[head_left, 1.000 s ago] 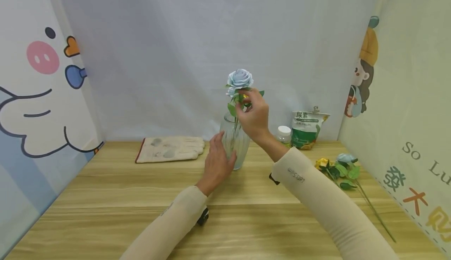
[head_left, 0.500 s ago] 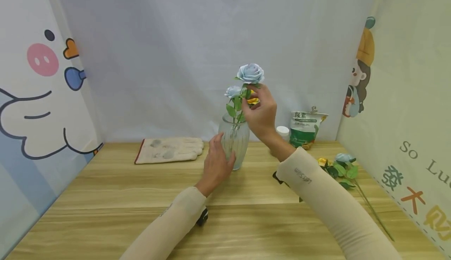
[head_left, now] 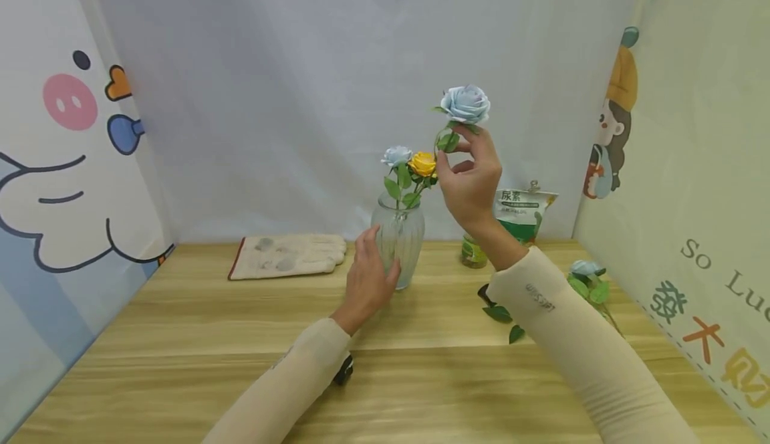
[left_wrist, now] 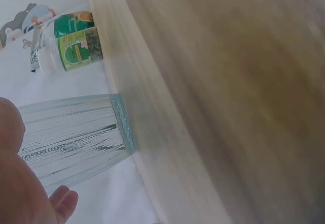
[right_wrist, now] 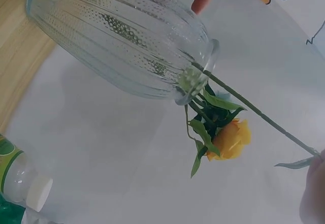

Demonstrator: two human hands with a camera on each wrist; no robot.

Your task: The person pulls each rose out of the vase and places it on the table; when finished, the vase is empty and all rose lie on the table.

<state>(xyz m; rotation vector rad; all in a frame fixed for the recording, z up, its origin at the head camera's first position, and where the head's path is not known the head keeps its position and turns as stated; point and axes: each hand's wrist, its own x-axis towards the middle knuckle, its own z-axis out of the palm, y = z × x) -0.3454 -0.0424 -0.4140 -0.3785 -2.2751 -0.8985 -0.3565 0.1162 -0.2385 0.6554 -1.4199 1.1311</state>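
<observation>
Bag writing: the green-and-white bag (head_left: pixel 517 215) bears big characters 尿素; the smaller print I cannot read.
Wall writing: on the right wall (head_left: pixel 686 130) one reads "So Lu", and below it 發 and 大.
Sleeve writing: the right sleeve (head_left: pixel 592 344) carries small dark letters, not surely readable.
Large blue rose: its flower (head_left: pixel 466 104) sits directly above the right fingertips; in the right wrist view its bare stem slants to the vase mouth.
Right hand (head_left: pixel 472 176): raised above and to the right of the vase, it pinches the stem just under the flower.
Left hand (head_left: pixel 369 280): low at the left side of the upright vase (head_left: pixel 408 240), it cups the glass between thumb and fingers.
In the vase: a small blue rose (head_left: pixel 397 156) beside a yellow rose (head_left: pixel 423 163).
</observation>
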